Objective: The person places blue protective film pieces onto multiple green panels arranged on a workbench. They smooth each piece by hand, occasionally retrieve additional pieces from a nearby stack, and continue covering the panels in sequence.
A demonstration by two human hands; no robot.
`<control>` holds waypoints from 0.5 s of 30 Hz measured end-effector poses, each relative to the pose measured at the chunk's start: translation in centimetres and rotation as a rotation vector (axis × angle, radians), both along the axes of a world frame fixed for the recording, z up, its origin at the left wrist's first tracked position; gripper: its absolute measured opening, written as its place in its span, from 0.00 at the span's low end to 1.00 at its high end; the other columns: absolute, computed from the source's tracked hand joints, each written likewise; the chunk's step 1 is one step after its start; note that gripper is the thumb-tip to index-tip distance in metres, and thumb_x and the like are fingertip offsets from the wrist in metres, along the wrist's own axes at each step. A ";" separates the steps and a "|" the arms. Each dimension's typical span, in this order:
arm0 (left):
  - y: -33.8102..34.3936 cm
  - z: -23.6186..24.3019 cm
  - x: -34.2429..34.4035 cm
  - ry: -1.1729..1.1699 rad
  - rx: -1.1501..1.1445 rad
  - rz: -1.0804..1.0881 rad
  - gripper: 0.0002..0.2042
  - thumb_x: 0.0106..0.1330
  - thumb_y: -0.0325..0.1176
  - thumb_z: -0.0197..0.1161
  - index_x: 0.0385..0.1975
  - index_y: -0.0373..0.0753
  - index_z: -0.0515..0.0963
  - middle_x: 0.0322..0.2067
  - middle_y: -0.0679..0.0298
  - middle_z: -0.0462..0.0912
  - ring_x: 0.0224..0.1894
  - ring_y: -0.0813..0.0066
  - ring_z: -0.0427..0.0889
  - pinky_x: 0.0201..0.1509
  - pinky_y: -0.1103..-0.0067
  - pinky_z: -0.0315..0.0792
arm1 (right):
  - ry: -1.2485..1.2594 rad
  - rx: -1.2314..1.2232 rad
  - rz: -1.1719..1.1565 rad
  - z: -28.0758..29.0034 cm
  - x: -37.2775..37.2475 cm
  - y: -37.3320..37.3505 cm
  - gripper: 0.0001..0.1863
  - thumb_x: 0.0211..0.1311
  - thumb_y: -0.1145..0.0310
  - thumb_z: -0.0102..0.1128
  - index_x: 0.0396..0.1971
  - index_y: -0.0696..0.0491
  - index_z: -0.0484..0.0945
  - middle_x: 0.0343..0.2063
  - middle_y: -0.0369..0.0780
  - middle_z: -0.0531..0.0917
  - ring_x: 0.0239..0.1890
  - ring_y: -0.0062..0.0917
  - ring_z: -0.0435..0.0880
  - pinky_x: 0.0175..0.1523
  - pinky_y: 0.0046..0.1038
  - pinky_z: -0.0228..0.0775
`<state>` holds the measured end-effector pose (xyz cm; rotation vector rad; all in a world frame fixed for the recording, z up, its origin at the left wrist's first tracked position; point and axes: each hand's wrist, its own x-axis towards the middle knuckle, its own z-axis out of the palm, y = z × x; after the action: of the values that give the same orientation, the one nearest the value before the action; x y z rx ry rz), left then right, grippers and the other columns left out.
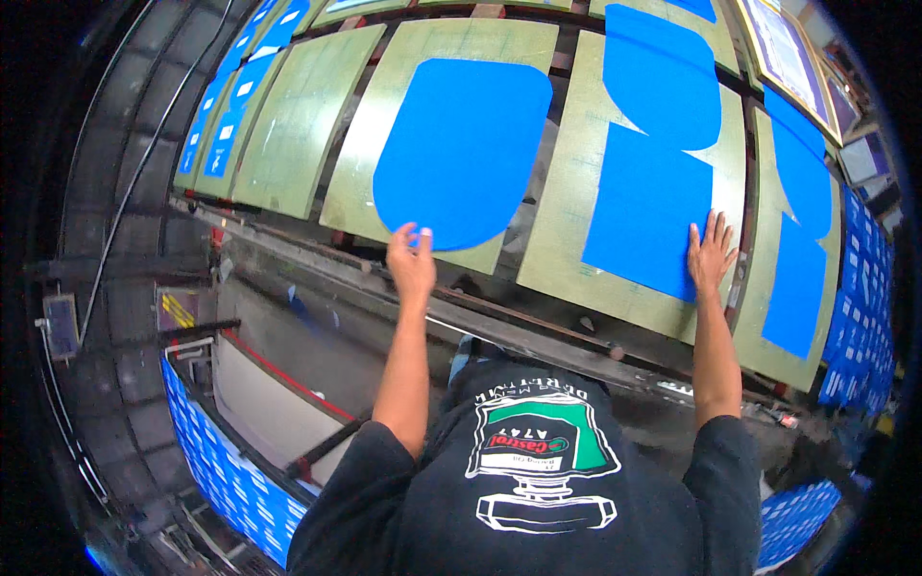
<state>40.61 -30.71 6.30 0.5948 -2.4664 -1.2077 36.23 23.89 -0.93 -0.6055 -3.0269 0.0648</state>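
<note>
A blue rounded sheet (466, 154) lies on a pale greenish board (355, 182) in front of me. At its lower left edge my left hand (413, 257) has thumb and fingers closed on the rim. My right hand (712, 254) rests flat with fingers spread, across the right edge of a blue square-cornered sheet (639, 216) and the bare strip of its board (732, 173). Above that sheet, a second blue sheet with a curved lower edge (663, 77) meets it near a pointed notch.
More boards stand in the row: a bare one (303, 125) to the left, and one with blue pieces (802, 278) to the right. Dark gaps part them. A metal rail (499, 338) runs along the near edge. Behind me at left stands a blue patterned panel (226, 470).
</note>
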 end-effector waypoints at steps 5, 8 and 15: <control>-13.0 -2.4 -10.7 -0.203 -0.305 -0.009 0.32 0.65 0.45 0.67 0.59 0.24 0.69 0.58 0.44 0.71 0.59 0.49 0.74 0.62 0.61 0.68 | 0.140 -0.276 0.020 -0.2 -1.7 -9.5 0.38 0.68 0.42 0.53 0.69 0.54 0.63 0.70 0.48 0.63 0.72 0.41 0.61 0.73 0.50 0.49; -14.2 -3.2 -15.8 -0.398 -0.333 -0.061 0.41 0.60 0.50 0.70 0.63 0.22 0.65 0.63 0.41 0.66 0.67 0.45 0.65 0.69 0.61 0.62 | 0.373 -0.850 0.047 3.6 -2.3 -22.4 0.31 0.62 0.54 0.68 0.58 0.59 0.75 0.60 0.52 0.77 0.63 0.41 0.75 0.67 0.37 0.65; -11.7 -2.4 -19.4 -0.433 -0.555 -0.238 0.38 0.49 0.54 0.77 0.50 0.26 0.76 0.53 0.42 0.75 0.61 0.45 0.71 0.64 0.60 0.67 | 0.374 -0.798 -0.215 0.9 -6.0 -41.8 0.51 0.56 0.54 0.71 0.72 0.61 0.52 0.64 0.54 0.69 0.67 0.47 0.67 0.69 0.43 0.61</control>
<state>21.25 -42.41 3.91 0.4418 -3.1250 -0.4309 30.26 -17.91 -0.06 -0.8281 -2.4651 1.2486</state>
